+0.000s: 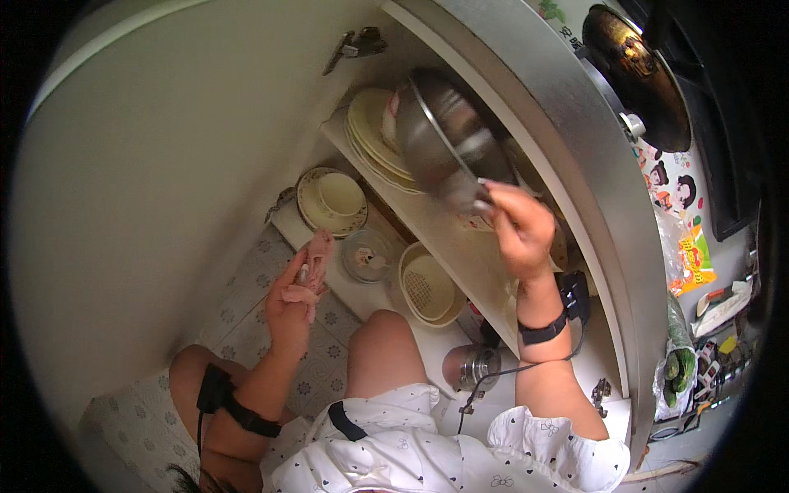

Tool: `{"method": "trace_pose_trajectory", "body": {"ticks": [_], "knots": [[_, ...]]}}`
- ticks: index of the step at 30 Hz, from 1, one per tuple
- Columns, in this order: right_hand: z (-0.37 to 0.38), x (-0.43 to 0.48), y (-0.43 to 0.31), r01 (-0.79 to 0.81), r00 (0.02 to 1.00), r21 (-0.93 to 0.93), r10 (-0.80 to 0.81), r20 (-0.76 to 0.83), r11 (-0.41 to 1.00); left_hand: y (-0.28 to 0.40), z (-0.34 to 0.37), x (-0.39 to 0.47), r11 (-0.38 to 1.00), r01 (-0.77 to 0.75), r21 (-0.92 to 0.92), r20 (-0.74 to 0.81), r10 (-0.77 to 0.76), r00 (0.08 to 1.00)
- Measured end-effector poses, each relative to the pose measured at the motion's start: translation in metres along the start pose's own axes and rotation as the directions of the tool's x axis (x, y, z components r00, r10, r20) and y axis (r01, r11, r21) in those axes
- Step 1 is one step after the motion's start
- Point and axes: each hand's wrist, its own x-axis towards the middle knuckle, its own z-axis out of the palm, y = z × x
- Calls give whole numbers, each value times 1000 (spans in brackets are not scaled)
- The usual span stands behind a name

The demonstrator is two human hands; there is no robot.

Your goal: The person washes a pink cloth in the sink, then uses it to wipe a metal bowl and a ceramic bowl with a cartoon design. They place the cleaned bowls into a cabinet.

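Note:
My right hand (524, 231) grips the rim of a stainless steel bowl (459, 132), tilted on its side over the upper shelf (431, 231) of a low cupboard. Motion blurs the bowl's lower edge. In my left hand (288, 302) is a bunched pink cloth (318, 262), held in front of the cupboard, apart from the bowl. Stacked cream plates (370, 138) stand on the upper shelf, partly hidden behind the bowl. On the cupboard floor a cream cup (341, 194) sits on a patterned plate (306, 206). Beside it are a round clear container (368, 256) and a cream plastic basket (431, 286).
An open cupboard door (160, 185) fills the left side, its hinge (363, 44) near the top. A glass jar (478, 366) lies close to my knee. The steel counter edge (570, 117) curves overhead, with a wok (638, 80), a food packet (695, 259) and bagged cucumbers (680, 366) beyond.

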Motion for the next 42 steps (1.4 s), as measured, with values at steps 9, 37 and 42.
{"method": "trace_pose_trajectory", "body": {"ticks": [9,37,42], "knots": [[39,41,141,-219,976,-476,180,-126,851,11,12,-11,999,46,10,-16,-46,999],[92,105,227,-220,899,-955,421,-119,201,19,18,-25,986,1,-168,-11,-2,1000],[94,103,208,-327,814,-842,580,-20,429,23,18,-27,989,-6,-148,-1,6,1000]]}}
